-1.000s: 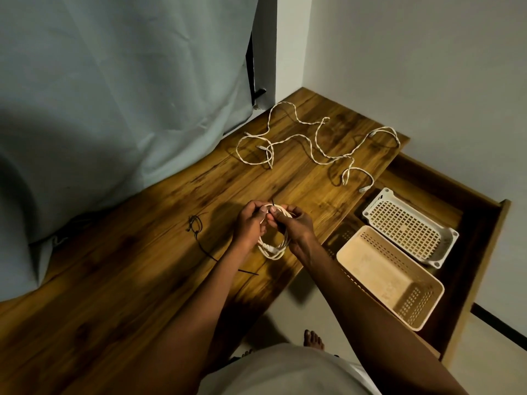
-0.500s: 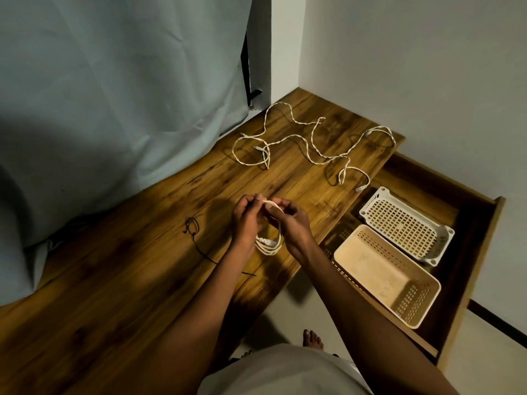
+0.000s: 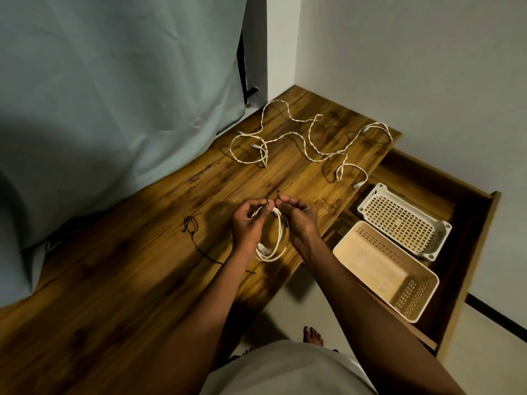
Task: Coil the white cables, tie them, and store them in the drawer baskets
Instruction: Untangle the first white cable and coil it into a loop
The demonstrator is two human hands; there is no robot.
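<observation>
done: one white cable coil (image 3: 271,240) wound, held above the tabletop (image 3: 119,280) edge
step now: looks like tying, dark tie (image 3: 276,195) at coil top
left: loose white cables (image 3: 308,143) far on tabletop; both baskets (image 3: 385,275) in open drawer (image 3: 482,223) hold nothing
left hand (image 3: 248,223): fingers pinch tie and coil top
right hand (image 3: 299,220): fingers pinch tie, curled beside the coil
spare tie (image 3: 194,232): on tabletop, left of hands

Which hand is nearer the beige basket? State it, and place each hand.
Right. The right hand grips the coiled cable just left of the beige basket; the left hand is beyond the coil.
</observation>
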